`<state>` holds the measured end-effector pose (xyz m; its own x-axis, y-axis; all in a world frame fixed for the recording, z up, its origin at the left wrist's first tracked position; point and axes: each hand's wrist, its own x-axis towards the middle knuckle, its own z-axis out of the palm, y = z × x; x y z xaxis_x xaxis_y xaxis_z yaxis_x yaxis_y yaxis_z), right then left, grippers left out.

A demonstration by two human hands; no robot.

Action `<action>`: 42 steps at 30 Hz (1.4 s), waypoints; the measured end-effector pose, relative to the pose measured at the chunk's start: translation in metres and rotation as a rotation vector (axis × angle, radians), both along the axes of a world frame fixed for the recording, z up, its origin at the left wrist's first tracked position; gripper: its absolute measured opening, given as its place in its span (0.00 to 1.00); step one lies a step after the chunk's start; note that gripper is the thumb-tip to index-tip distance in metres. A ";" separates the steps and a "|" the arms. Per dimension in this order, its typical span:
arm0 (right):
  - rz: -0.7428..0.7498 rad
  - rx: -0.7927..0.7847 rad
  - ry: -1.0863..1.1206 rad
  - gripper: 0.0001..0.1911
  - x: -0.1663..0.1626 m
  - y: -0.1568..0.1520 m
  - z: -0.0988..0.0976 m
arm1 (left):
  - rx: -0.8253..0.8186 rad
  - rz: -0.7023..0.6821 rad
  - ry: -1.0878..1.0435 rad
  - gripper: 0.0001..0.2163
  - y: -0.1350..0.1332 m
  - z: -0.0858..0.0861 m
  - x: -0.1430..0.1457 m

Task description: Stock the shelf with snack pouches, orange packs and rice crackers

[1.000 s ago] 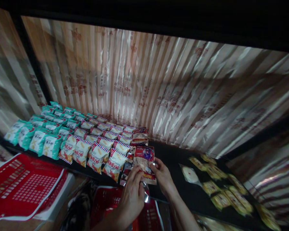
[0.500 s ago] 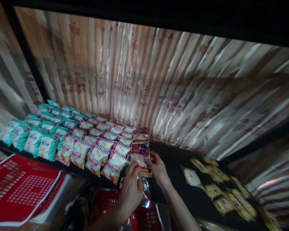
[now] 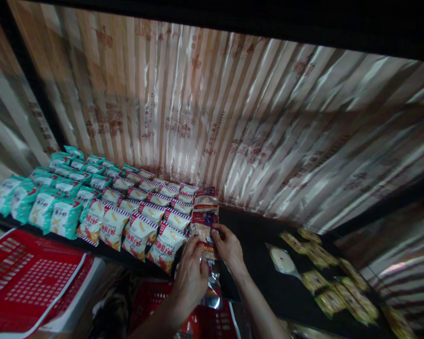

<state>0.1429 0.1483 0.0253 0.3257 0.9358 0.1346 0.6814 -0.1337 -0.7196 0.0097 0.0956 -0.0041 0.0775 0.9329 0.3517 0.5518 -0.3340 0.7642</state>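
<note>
Holding a maroon packet (image 3: 204, 225) at the black shelf (image 3: 250, 240), just right of the white-and-red bags (image 3: 167, 245) and right in front of a similar-looking packet (image 3: 206, 195). Pinching its right edge with the right hand (image 3: 229, 247), grip pretty snug. Touching the lower left with the left hand (image 3: 190, 275), can't really tell how closed. Also seeing teal bags (image 3: 66, 219) way left, yellow packs (image 3: 314, 281) off right.

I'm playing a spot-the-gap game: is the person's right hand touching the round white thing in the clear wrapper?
Apart. The head view shows bare black shelf between the right hand and the round white thing.
</note>
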 end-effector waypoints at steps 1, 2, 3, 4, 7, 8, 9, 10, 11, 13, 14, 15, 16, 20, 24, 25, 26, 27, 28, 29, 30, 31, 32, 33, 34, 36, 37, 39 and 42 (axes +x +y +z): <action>0.002 0.003 -0.010 0.15 -0.001 0.000 -0.001 | 0.004 -0.001 0.012 0.22 -0.001 -0.001 0.000; 0.005 0.011 -0.015 0.16 -0.002 -0.001 -0.002 | 0.007 -0.003 0.026 0.22 -0.002 -0.001 -0.001; 0.009 0.021 -0.019 0.17 -0.002 -0.001 -0.003 | 0.012 -0.006 0.041 0.22 -0.002 -0.001 -0.001; 0.010 0.031 -0.023 0.17 -0.003 -0.001 -0.004 | 0.018 -0.012 0.058 0.22 -0.003 -0.001 -0.002; 0.003 0.063 -0.017 0.18 -0.003 -0.001 -0.007 | 0.037 -0.023 0.104 0.22 -0.004 -0.001 -0.002; 0.000 0.073 -0.005 0.18 -0.003 -0.001 -0.007 | 0.044 -0.025 0.115 0.22 -0.003 -0.002 -0.002; -0.002 0.081 0.007 0.17 -0.003 -0.001 -0.008 | 0.049 -0.024 0.123 0.22 -0.003 -0.003 -0.002; 0.000 0.084 0.018 0.17 -0.003 -0.001 -0.009 | 0.053 -0.025 0.133 0.22 -0.003 -0.004 -0.002; 0.005 0.081 0.023 0.17 -0.003 -0.002 -0.009 | 0.058 -0.025 0.141 0.22 -0.003 -0.005 -0.002; 0.019 0.058 0.010 0.18 -0.004 -0.004 -0.008 | 0.071 -0.033 0.156 0.22 -0.004 -0.009 -0.002; 0.023 0.041 -0.005 0.19 -0.005 -0.006 -0.007 | 0.076 -0.037 0.162 0.22 -0.005 -0.010 -0.003; 0.024 0.026 -0.023 0.19 -0.005 -0.009 -0.006 | 0.079 -0.040 0.166 0.22 -0.006 -0.010 -0.004; 0.022 0.019 -0.038 0.19 -0.005 -0.012 -0.006 | 0.080 -0.044 0.168 0.22 -0.008 -0.011 -0.005; 0.049 0.085 -0.011 0.18 0.000 -0.029 -0.009 | 0.068 -0.072 0.196 0.22 -0.015 -0.009 -0.012; 0.075 0.160 0.096 0.17 0.007 -0.047 -0.022 | 0.095 -0.101 0.202 0.23 -0.019 -0.010 -0.017; 0.073 0.167 0.122 0.17 0.007 -0.051 -0.025 | 0.105 -0.100 0.200 0.23 -0.020 -0.010 -0.018; 0.073 0.171 0.151 0.18 0.007 -0.054 -0.028 | 0.111 -0.098 0.201 0.23 -0.021 -0.011 -0.018; 0.075 0.171 0.180 0.18 0.007 -0.057 -0.030 | 0.111 -0.098 0.205 0.23 -0.022 -0.012 -0.018; 0.079 0.168 0.208 0.18 0.006 -0.059 -0.031 | 0.106 -0.099 0.208 0.23 -0.022 -0.013 -0.018; 0.083 0.166 0.231 0.18 0.005 -0.060 -0.032 | 0.100 -0.101 0.211 0.23 -0.022 -0.014 -0.017; 0.086 0.164 0.245 0.18 0.004 -0.061 -0.032 | 0.097 -0.101 0.211 0.23 -0.023 -0.015 -0.017; 0.086 0.163 0.252 0.18 0.002 -0.061 -0.031 | 0.098 -0.096 0.208 0.23 -0.023 -0.017 -0.017; 0.083 0.162 0.254 0.18 0.001 -0.062 -0.030 | 0.104 -0.091 0.201 0.23 -0.023 -0.018 -0.016; 0.080 0.159 0.256 0.18 0.000 -0.062 -0.029 | 0.114 -0.088 0.194 0.22 -0.023 -0.019 -0.017; 0.075 0.156 0.260 0.18 0.000 -0.063 -0.028 | 0.126 -0.089 0.189 0.22 -0.024 -0.020 -0.017; 0.062 0.152 0.282 0.20 -0.001 -0.066 -0.027 | 0.143 -0.101 0.187 0.22 -0.025 -0.022 -0.019; 0.053 0.151 0.301 0.20 -0.001 -0.068 -0.028 | 0.144 -0.110 0.187 0.22 -0.025 -0.023 -0.020; 0.026 0.151 0.354 0.22 0.000 -0.074 -0.030 | 0.144 -0.123 0.180 0.21 -0.028 -0.024 -0.024; -0.023 0.140 0.448 0.24 0.000 -0.086 -0.038 | 0.162 -0.124 0.151 0.21 -0.032 -0.026 -0.028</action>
